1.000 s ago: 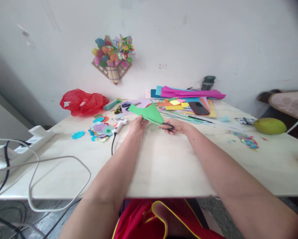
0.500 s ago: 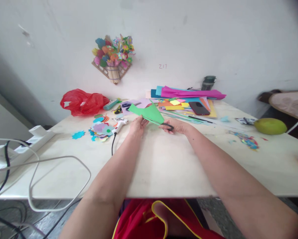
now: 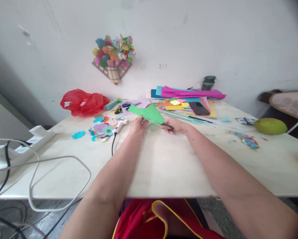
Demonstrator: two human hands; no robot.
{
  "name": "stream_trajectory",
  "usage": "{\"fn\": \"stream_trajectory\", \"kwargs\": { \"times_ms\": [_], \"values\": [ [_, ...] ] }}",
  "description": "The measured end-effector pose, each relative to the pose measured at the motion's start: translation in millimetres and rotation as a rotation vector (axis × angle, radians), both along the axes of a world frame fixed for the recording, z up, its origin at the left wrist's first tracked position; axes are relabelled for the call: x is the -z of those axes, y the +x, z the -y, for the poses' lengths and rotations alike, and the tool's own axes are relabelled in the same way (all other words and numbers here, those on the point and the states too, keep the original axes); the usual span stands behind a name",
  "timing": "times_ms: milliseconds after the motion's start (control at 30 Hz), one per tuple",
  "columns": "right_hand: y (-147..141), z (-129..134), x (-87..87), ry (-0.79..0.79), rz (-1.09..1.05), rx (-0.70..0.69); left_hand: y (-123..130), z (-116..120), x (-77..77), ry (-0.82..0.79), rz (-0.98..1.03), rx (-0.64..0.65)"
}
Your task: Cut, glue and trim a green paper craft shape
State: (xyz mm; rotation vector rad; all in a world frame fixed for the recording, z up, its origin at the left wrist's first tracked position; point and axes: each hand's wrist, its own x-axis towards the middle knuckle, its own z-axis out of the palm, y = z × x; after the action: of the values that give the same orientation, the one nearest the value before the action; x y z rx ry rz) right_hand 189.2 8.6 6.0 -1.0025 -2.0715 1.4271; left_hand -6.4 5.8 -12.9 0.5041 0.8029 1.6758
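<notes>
One green paper sheet (image 3: 152, 113), between left grip (image 3: 138, 125) and right grip (image 3: 176, 125) | left grip: pinches its near edge | right grip: closed around black scissors (image 3: 169, 127), blades along this edge | cut seems begun, not finished | left of left grip: glue gun (image 3: 120, 125), ready-cut paper shapes (image 3: 100, 129) on counter (image 3: 164, 166)

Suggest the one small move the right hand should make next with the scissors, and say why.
The right hand should probably ease the scissors slightly open before advancing them: their dark handles look nearly together, and they meet the green paper at its right end, while the left hand grips its near edge.
</notes>
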Motion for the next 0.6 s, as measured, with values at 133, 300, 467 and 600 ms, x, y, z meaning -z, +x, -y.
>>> {"fn": "stream_trajectory", "kwargs": {
  "times_ms": [133, 300, 467, 600],
  "values": [
    [-2, 2, -1.7, -0.072, -0.008, 0.002, -2, -1, 0.7, 0.019, 0.006, -0.001],
    [-6, 7, -7.9, -0.057, -0.023, 0.128, -7, 1, -3.2, 0.013, 0.021, -0.020],
    [-5, 12, -13.1, -0.017, -0.083, 0.103, -9, 5, -8.2, -0.040, 0.030, -0.040],
    [-1, 10, -12.6, -0.051, -0.086, 0.036, -8, 7, -9.8, -0.050, 0.036, -0.019]
  ]
}}
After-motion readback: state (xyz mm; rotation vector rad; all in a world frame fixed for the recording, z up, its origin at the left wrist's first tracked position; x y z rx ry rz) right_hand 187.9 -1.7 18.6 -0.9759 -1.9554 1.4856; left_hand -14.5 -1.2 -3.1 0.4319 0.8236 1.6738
